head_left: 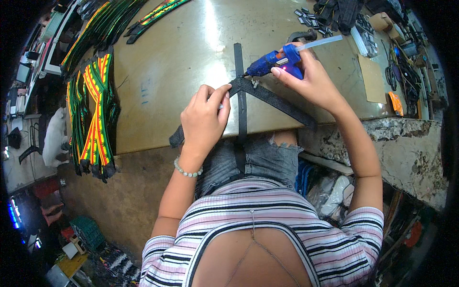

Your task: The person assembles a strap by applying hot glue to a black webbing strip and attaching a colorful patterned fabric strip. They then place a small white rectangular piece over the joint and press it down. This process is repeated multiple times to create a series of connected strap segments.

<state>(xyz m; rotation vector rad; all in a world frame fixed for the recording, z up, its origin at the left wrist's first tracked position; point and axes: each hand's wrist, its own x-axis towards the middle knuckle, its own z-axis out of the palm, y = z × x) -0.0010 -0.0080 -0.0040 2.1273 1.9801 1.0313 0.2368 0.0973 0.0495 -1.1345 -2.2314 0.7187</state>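
Observation:
My right hand is wrapped round a blue hot glue gun, with a pale glue stick sticking out of its back end. The gun's dark nozzle points left, at or just above the spot where black straps meet. One black webbing strap runs up and down over the table edge, and a wider black strap slants off to the right from the junction. My left hand pinches the junction's left side between thumb and fingers. Part of the left-hand strap is hidden under that hand.
The straps lie on a shiny worktable. Bundles of green, yellow and red patterned straps hang over its left edge. Black buckles, a cardboard piece and an orange tool lie at the right. A white cat is at far left.

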